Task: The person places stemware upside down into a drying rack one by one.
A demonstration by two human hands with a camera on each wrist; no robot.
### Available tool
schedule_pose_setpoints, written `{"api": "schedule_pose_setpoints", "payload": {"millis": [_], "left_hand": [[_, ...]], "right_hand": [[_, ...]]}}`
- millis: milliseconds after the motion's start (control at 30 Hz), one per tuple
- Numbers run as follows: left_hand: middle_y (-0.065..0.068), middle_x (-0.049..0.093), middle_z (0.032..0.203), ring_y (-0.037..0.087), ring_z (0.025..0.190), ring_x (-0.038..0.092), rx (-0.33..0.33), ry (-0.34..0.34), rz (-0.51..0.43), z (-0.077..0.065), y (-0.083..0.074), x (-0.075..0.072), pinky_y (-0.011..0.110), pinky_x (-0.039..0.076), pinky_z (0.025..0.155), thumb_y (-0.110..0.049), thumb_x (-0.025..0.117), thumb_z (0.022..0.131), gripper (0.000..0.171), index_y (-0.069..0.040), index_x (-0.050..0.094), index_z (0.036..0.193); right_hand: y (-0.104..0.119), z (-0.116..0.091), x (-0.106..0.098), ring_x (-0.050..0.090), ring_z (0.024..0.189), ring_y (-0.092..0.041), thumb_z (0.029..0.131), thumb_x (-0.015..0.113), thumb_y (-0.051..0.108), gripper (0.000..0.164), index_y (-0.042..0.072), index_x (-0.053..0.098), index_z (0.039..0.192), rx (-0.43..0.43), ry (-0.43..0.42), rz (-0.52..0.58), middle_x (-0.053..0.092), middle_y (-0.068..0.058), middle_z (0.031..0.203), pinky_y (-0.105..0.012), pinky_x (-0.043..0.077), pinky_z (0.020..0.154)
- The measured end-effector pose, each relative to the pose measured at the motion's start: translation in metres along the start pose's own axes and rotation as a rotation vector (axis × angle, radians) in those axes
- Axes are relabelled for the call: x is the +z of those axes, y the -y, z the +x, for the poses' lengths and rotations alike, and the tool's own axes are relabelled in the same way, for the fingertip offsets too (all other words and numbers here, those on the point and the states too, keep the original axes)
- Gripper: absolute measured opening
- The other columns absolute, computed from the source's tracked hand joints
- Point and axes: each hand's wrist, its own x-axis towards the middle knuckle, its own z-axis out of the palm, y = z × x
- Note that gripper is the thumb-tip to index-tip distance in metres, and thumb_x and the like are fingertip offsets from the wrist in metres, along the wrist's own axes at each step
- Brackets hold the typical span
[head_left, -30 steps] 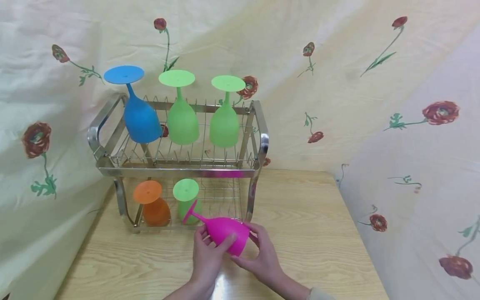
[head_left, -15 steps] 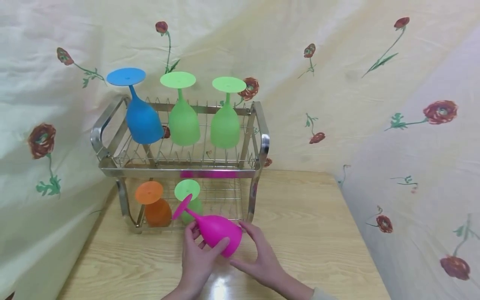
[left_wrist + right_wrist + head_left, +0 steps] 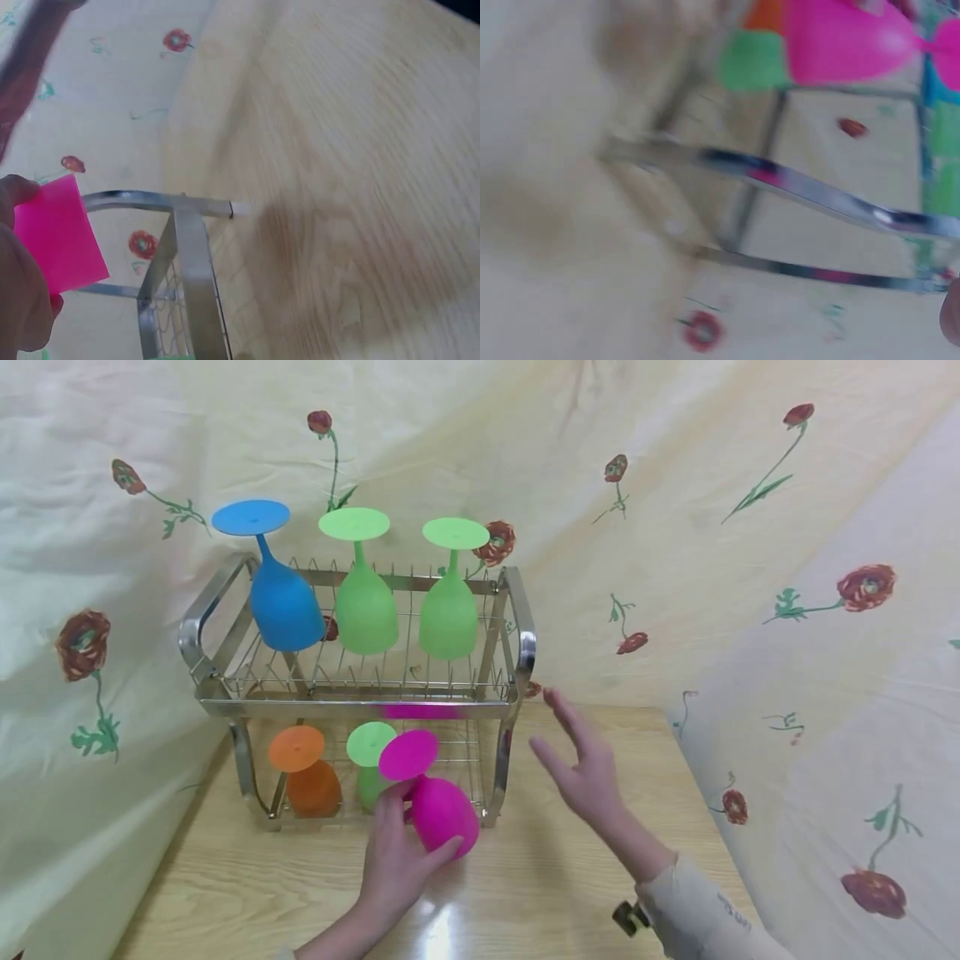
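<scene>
A pink goblet (image 3: 446,814) is held upside down, slightly tilted, in my left hand (image 3: 397,852), its foot up and in front of the rack's lower tier. In the left wrist view the fingers curl round the goblet's bowl (image 3: 61,234). My right hand (image 3: 588,772) is apart from it, in the air beside the rack's right side, thumb and fingers spread and holding nothing. On the lower tier, an orange goblet (image 3: 313,789) and a green goblet (image 3: 371,745) stand upside down; the pink goblet and left hand partly hide the green one.
A two-tier metal dish rack (image 3: 360,706) stands on the wooden table (image 3: 600,877). Its upper tier bears an upside-down blue goblet (image 3: 285,606) and two green goblets (image 3: 366,610). Flower-printed cloth (image 3: 690,543) hangs behind and at both sides.
My right hand has let go of the pink goblet and moved up and to the right. In my left hand the goblet has turned from lying sideways to nearly upright, foot up.
</scene>
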Motion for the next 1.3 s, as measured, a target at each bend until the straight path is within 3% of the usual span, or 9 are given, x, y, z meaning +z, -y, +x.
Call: {"api": "schedule_pose_setpoints", "payload": {"millis": [233, 400, 633, 833, 1000, 1300], "left_hand": [[0.009, 0.056, 0.140, 0.031, 0.124, 0.063, 0.072, -0.001, 0.092, 0.017, 0.013, 0.018, 0.054, 0.060, 0.099, -0.021, 0.102, 0.069, 0.096, -0.010, 0.047, 0.147], [0.011, 0.056, 0.141, 0.035, 0.127, 0.061, 0.071, 0.006, 0.145, 0.026, 0.018, 0.027, 0.059, 0.059, 0.100, -0.027, 0.101, 0.071, 0.095, -0.009, 0.047, 0.147], [0.012, 0.057, 0.140, 0.036, 0.125, 0.062, 0.107, 0.009, 0.199, 0.039, 0.029, 0.035, 0.061, 0.060, 0.096, -0.032, 0.101, 0.071, 0.098, -0.011, 0.046, 0.149], [0.015, 0.055, 0.143, 0.037, 0.126, 0.062, 0.125, 0.006, 0.225, 0.052, 0.038, 0.043, 0.060, 0.060, 0.097, -0.030, 0.100, 0.073, 0.097, -0.010, 0.045, 0.151], [0.015, 0.054, 0.144, 0.039, 0.128, 0.060, 0.104, 0.007, 0.219, 0.060, 0.042, 0.051, 0.060, 0.060, 0.097, -0.028, 0.100, 0.074, 0.096, -0.009, 0.045, 0.151], [0.014, 0.053, 0.145, 0.038, 0.130, 0.059, 0.026, 0.013, 0.191, 0.065, 0.058, 0.060, 0.060, 0.060, 0.098, -0.026, 0.098, 0.077, 0.092, -0.009, 0.045, 0.151]], "right_hand": [[0.010, 0.067, 0.005, 0.044, 0.153, -0.029, 0.096, 0.073, -0.002, 0.073, 0.001, 0.042, 0.161, -0.139, -0.080, 0.009, 0.046, -0.014, 0.165, -0.034, 0.035, 0.127], [0.012, 0.092, 0.011, 0.044, 0.153, -0.029, 0.095, 0.075, -0.001, 0.073, -0.001, 0.043, 0.160, -0.204, -0.128, 0.012, 0.045, -0.015, 0.165, -0.037, 0.038, 0.125], [0.006, 0.104, 0.016, 0.052, 0.146, -0.034, 0.094, 0.076, -0.004, 0.066, -0.005, 0.050, 0.155, -0.265, -0.154, -0.031, 0.052, -0.017, 0.159, -0.039, 0.042, 0.123], [0.003, 0.106, 0.015, 0.054, 0.145, -0.033, 0.096, 0.076, 0.000, 0.055, -0.003, 0.059, 0.148, -0.305, -0.125, -0.102, 0.054, -0.016, 0.157, -0.040, 0.043, 0.123], [0.002, 0.105, 0.012, 0.053, 0.146, -0.031, 0.099, 0.075, 0.006, 0.053, -0.002, 0.059, 0.149, -0.307, -0.098, -0.123, 0.054, -0.014, 0.158, -0.040, 0.043, 0.123], [-0.001, 0.105, 0.019, 0.056, 0.142, -0.034, 0.095, 0.076, 0.000, 0.055, -0.004, 0.058, 0.147, -0.308, -0.165, -0.096, 0.056, -0.016, 0.154, -0.041, 0.045, 0.121]]}}
